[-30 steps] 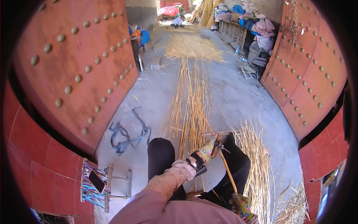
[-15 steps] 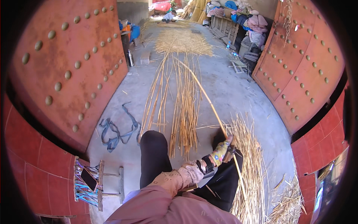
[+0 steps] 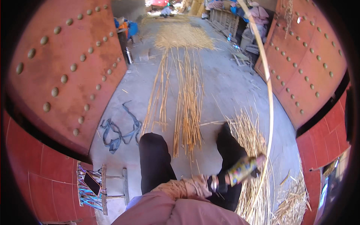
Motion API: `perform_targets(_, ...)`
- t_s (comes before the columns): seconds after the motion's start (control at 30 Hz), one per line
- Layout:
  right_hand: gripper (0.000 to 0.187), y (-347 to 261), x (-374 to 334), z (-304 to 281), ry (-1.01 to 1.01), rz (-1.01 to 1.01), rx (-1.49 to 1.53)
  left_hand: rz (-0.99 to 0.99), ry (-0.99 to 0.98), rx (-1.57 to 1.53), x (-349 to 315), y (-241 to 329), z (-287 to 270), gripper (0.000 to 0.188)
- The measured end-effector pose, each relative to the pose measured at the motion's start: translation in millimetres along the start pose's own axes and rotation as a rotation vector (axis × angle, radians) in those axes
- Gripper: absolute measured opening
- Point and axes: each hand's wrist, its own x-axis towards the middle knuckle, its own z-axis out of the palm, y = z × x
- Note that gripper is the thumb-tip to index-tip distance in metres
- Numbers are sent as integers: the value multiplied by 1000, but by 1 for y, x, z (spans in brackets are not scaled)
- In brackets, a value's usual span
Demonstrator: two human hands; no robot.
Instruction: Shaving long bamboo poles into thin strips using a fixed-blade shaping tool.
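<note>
My left arm, in a pink patterned sleeve with a black watch (image 3: 222,181), reaches across to the right over my dark-trousered right leg. The left hand (image 3: 248,168), covered in yellow flowered cloth, is smeared by motion and closes on a long pale reed (image 3: 269,101). That reed rises in a curve past the top edge, and its lower part runs down over a bundle of straw-coloured reeds (image 3: 245,131) at my right. A small dark shape by the fingers is too blurred to name. I cannot see my right hand.
Long stalks (image 3: 188,112) lie ahead, leading to a woven mat (image 3: 183,36). Blue straps (image 3: 114,137) lie on the left floor. A small corded stool (image 3: 104,187) holds a phone (image 3: 92,183). Studded red doors (image 3: 71,75) stand on both sides. A person (image 3: 166,12) is far back.
My left hand has moved right and down with the reed. The reed's far end has swung from the middle of the floor up and right, past the top edge.
</note>
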Motion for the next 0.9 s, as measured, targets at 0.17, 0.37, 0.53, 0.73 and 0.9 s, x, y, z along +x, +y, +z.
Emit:
perform_targets(0.17,21,20,29,-66,143,-216,-504,-790,385,-399,14,28,-75,51)
perform_targets(0.37,30,-199,139,-57,-200,-592,132,-932,596,-205,-25,75,-131,50)
perform_targets(0.53,31,-346,219,91,-1210,-279,1025,-1036,705,-228,-69,103,-139,43)
perform_targets(0.73,31,-359,210,236,-801,58,865,-884,897,-476,-110,104,-148,37)
perform_targets(0.9,39,-335,203,279,-744,182,831,-971,1014,-617,-119,105,-164,46)
